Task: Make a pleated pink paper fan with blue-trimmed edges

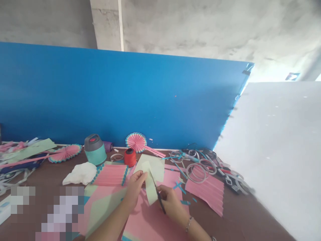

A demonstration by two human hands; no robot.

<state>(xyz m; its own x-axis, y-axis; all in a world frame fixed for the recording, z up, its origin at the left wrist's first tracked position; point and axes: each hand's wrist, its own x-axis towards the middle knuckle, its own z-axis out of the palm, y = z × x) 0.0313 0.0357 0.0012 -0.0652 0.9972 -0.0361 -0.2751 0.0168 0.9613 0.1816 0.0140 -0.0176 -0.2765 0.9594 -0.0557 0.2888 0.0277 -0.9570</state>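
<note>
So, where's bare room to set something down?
The brown tabletop shows bare nearer the camera than the plain pink pleated sheet, and, more narrowly, left of the crumpled white bundle. It's crowded around the pale coiled loops and beneath the left hand and right hand.

That brown table [215, 224] is cluttered: crumpled white wad [80, 174] and teal-bodied container [94, 153] left, red spool [129, 158] farther back, pink paper [150, 226] near, a creased pink sheet [209, 194] right.

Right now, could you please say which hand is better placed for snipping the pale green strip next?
Probably the right hand: it holds the scissors at the strip, while the left hand pinches the strip.
</note>
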